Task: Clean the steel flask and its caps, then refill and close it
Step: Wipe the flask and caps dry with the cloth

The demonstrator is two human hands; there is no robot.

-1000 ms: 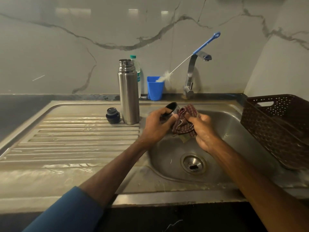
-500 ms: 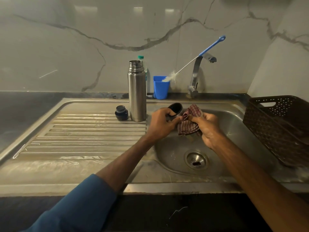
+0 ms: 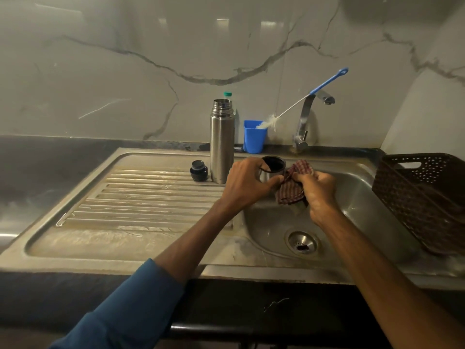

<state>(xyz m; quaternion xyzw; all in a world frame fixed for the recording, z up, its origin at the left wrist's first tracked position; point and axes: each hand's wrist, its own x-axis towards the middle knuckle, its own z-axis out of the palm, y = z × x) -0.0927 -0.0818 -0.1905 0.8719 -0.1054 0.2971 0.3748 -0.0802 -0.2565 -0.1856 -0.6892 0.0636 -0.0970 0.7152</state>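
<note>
The steel flask (image 3: 222, 142) stands upright and uncapped at the back of the drainboard. Its small dark inner cap (image 3: 198, 170) sits just left of it. My left hand (image 3: 247, 183) grips the steel cup cap (image 3: 273, 167) over the sink's left edge, mouth facing up and away. My right hand (image 3: 318, 188) holds a bunched red checked cloth (image 3: 293, 187) against the cup's right side.
A blue cup (image 3: 254, 137) holding a blue-handled bottle brush (image 3: 304, 99) stands by the tap (image 3: 305, 122). A plastic bottle with a green cap (image 3: 227, 94) hides behind the flask. A brown perforated basket (image 3: 422, 197) sits right of the sink basin (image 3: 352, 210).
The cup's mouth has turned more upward in my left hand, and the cloth has shifted along its side. My head moved, so the scene sits differently in view.
</note>
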